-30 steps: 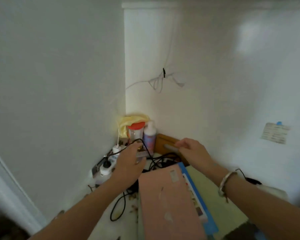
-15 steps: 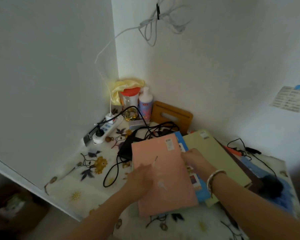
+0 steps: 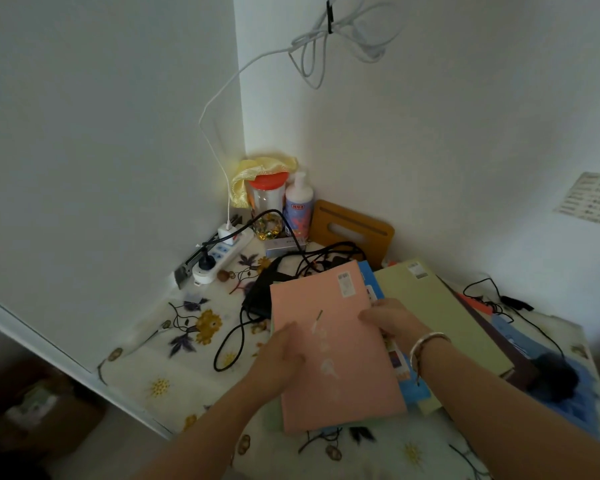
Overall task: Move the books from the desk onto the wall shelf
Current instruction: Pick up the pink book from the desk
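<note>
— Where's the top book?
— The flat pink paperback book [image 3: 329, 344] tops the stack on the flower-print desk [image 3: 174, 372], long axis twelve to six.
— And the hands?
— Left hand [image 3: 279, 358] grips its nine o'clock edge, right hand [image 3: 390, 320] its three o'clock — equally near.

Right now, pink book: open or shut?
Shut. The pink book lies flat atop the stack, cover up, left hand and right hand at its edges.

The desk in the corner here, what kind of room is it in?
Probably a home bedroom or study corner. The desk has a floral cover and stands against white walls, with a power strip, a lotion bottle and a stack of books topped by a pink book.
</note>
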`<state>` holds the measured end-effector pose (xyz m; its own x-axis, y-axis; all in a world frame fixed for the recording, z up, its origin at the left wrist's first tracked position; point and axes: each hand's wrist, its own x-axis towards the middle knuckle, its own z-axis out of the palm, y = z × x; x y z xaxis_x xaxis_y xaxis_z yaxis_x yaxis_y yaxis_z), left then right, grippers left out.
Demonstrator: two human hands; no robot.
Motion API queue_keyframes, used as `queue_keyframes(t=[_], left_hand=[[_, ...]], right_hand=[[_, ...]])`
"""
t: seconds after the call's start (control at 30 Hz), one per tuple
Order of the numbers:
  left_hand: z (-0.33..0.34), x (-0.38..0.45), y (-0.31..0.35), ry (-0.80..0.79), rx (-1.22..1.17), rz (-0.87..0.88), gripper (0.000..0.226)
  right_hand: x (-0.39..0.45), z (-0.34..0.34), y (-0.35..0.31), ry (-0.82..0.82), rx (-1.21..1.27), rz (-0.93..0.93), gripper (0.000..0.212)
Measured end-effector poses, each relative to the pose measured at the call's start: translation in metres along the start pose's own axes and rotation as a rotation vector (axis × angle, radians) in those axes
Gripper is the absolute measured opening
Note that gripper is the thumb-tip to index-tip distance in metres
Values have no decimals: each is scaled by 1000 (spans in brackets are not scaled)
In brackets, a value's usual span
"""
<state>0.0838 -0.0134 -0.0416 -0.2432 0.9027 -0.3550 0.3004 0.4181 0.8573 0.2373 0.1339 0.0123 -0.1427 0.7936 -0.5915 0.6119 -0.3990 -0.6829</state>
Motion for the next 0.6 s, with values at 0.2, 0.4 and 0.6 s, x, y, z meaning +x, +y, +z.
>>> queue_keyframes(t=[0.2,0.4,0.6], left_hand=[[-24,-4,11,41,-216,-99,48],[-83,-15,30,155,-868,-282,66],[-136,-29,49,-117,-1323,-201,74]], right_hand=[[-20,5,-20,-63,91,-194,25],[-71,-8,-72,-263,143,-619,34],[-105,-19,-106,-529,74,-817,24]])
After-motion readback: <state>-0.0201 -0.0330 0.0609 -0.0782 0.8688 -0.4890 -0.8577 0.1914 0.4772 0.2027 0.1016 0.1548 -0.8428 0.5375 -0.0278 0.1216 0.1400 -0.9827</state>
